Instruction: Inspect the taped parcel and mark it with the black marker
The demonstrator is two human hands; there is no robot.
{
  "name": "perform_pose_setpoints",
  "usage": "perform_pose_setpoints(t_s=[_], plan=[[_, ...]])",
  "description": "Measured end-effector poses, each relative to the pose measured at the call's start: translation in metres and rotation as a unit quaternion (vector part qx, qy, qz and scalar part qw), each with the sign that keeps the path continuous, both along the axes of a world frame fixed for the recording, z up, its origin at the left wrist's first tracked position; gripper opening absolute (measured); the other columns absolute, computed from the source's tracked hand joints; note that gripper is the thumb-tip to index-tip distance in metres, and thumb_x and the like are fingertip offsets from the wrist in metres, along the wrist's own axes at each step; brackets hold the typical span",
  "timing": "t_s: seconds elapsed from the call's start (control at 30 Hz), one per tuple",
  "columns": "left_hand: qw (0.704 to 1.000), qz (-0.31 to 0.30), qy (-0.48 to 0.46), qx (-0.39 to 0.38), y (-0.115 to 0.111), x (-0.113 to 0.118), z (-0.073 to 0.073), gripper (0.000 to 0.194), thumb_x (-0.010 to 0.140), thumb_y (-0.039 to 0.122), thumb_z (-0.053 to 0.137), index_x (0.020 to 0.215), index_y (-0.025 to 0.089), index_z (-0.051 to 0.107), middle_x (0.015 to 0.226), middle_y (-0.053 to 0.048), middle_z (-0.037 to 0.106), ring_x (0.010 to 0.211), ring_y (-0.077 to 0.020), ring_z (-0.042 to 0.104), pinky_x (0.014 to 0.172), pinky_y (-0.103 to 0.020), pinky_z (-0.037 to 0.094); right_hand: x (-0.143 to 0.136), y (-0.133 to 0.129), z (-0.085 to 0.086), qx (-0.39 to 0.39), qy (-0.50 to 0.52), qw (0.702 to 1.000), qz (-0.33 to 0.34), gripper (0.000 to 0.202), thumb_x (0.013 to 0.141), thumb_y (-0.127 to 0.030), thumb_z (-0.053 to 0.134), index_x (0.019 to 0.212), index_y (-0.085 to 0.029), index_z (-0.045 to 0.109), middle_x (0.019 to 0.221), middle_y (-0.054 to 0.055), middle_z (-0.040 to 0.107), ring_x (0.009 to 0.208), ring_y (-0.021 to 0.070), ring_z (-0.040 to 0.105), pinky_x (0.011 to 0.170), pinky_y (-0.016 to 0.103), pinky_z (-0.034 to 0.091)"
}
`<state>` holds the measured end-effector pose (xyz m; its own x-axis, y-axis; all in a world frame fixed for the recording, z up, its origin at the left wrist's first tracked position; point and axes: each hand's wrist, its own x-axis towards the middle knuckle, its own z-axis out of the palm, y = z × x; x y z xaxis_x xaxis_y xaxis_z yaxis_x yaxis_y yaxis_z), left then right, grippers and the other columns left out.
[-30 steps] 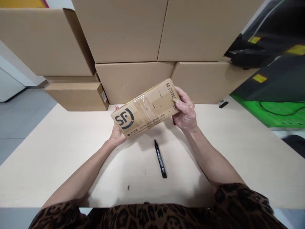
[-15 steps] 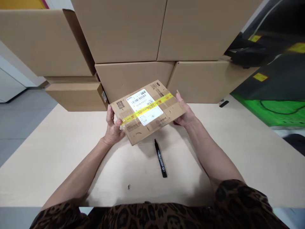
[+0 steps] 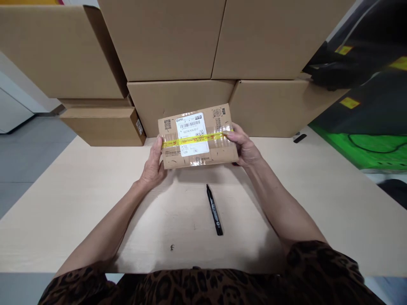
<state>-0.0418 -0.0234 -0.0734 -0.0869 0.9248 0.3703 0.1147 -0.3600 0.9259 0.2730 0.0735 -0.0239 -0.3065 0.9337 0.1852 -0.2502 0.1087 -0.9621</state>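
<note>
A flat brown cardboard box point(image 3: 219, 148) is held up above the table, its labelled face tilted toward me. Across it runs a band of yellow tape point(image 3: 173, 143), over a white shipping label point(image 3: 193, 127). My left hand point(image 3: 154, 163) grips the box's left edge, thumb along the side. At the right edge my right hand point(image 3: 244, 146) holds it, with the thumb on the face near the tape and the other fingers mostly hidden behind. On the table below the box lies a black marker point(image 3: 214, 209).
Large cardboard boxes point(image 3: 165, 38) are stacked at the back of the table point(image 3: 63, 220). A smaller carton point(image 3: 101, 127) stands at back left. A small black object point(image 3: 299, 138) lies near the right boxes. Dark and green material point(image 3: 359, 146) is beyond the right edge.
The box has turned from a slant to nearly level, its labelled face now more toward me. My right thumb has come onto its face. The marker has stayed in place.
</note>
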Motion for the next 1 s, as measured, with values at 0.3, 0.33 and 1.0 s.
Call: perform_pose_setpoints(t_s=[0.3, 0.33, 1.0], plan=[[0.994, -0.056, -0.079, -0.05, -0.002, 0.015, -0.003, 0.112, 0.073, 0.015, 0.081, 0.171, 0.039, 0.031, 0.183, -0.01, 0.025, 0.15, -0.0371, 0.055, 0.131, -0.058, 0.038, -0.014, -0.016, -0.005, 0.308, -0.125, 0.936, -0.115, 0.117, 0.074, -0.08, 0.08, 0.167, -0.04, 0.02, 0.171, 0.01, 0.041, 0.159, 0.0351, 0.043, 0.131, 0.06, 0.039], [0.993, -0.058, -0.087, -0.062, -0.001, 0.015, -0.004, 0.111, 0.073, 0.018, 0.083, 0.17, 0.038, 0.034, 0.182, -0.011, 0.029, 0.148, -0.0366, 0.056, 0.129, -0.057, 0.039, -0.016, -0.019, -0.004, 0.327, -0.132, 0.928, -0.121, 0.119, 0.074, -0.08, 0.079, 0.168, -0.04, 0.018, 0.172, 0.01, 0.039, 0.16, 0.0355, 0.041, 0.132, 0.061, 0.037], [0.868, -0.112, -0.413, -0.253, -0.012, 0.023, 0.036, 0.04, 0.101, 0.061, 0.065, 0.107, 0.022, 0.069, 0.084, -0.003, 0.078, 0.068, -0.0188, 0.076, 0.067, -0.032, 0.063, -0.026, -0.038, -0.017, 0.603, -0.351, 0.715, -0.052, 0.1, 0.08, -0.04, 0.074, 0.165, -0.05, 0.023, 0.179, 0.004, 0.034, 0.153, 0.0452, 0.046, 0.126, 0.073, 0.027]])
